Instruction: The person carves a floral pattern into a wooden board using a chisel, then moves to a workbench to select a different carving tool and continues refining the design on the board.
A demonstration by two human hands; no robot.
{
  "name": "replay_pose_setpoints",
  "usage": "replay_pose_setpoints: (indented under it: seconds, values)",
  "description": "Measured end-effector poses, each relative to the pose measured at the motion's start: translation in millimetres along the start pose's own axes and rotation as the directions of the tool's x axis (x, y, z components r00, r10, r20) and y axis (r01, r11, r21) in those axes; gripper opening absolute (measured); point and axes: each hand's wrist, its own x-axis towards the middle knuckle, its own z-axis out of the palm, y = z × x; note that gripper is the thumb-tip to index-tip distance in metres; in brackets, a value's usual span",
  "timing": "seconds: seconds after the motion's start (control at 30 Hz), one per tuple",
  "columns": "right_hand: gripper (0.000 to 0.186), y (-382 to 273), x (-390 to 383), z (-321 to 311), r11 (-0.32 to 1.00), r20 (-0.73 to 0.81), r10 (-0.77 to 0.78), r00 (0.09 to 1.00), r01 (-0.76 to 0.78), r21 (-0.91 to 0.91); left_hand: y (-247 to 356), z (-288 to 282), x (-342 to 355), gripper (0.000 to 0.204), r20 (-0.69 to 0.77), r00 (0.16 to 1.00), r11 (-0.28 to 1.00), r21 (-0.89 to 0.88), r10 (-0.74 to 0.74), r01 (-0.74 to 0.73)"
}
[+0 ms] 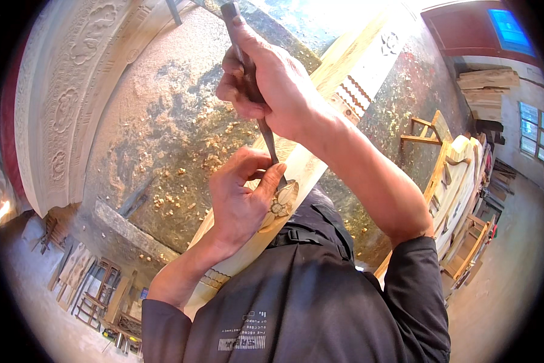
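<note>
Nearest to the camera was the person's own dark jacket (296,302), with both sleeves coming up from the lower edge. Just beyond it, the left hand (238,196) lay on a long pale wooden board (308,166), which ran from the near left to the far right across the workbench (163,121). This hand was not closed around a handle; its thumb and fingers were bent and pressed against the steel blade of a carving chisel (266,130), pinching it low near the tip. The tip met the board at a carved flower (280,206), which sat just right of the left hand's fingers, near the jacket. Farther up, the right hand (272,85) was closed firmly around the dark handle of the chisel, and the tool stood almost upright, a little tilted. Small wood chips (187,175) lay scattered on the bench surface to the left of the hands. On the far left a large carved wooden panel (66,103) with flower patterns curved along the bench. On the far right, well apart from the hands, several wooden frames (459,181) stood stacked, and planks (486,85) rested high near the wall.
</note>
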Motion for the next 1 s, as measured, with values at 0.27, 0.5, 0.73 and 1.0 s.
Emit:
replay_pose_setpoints:
  seconds: [0.27,0.5,0.73,1.0]
  values:
    - [0.055,9,15,-11,0.997,-0.074,0.067,0.995,-0.064,0.046,4,2,4,0.009,-0.033,0.997,0.998,0.012,-0.067,0.068]
    - [0.051,-2,18,-21,0.967,-0.050,0.175,0.983,-0.162,0.199,-1,-5,5,0.014,0.007,0.999,0.997,0.059,0.051,-0.051]
    - [0.052,-81,-84,-55,0.956,0.218,-0.164,0.962,0.101,0.274,13,-34,-10,0.012,0.044,0.982,0.926,0.326,0.185,-0.189]
    - [0.054,-74,-163,-79,0.877,-0.188,-0.471,0.862,0.481,0.006,25,-47,-45,0.020,0.046,0.979,0.919,0.339,0.197,-0.201]
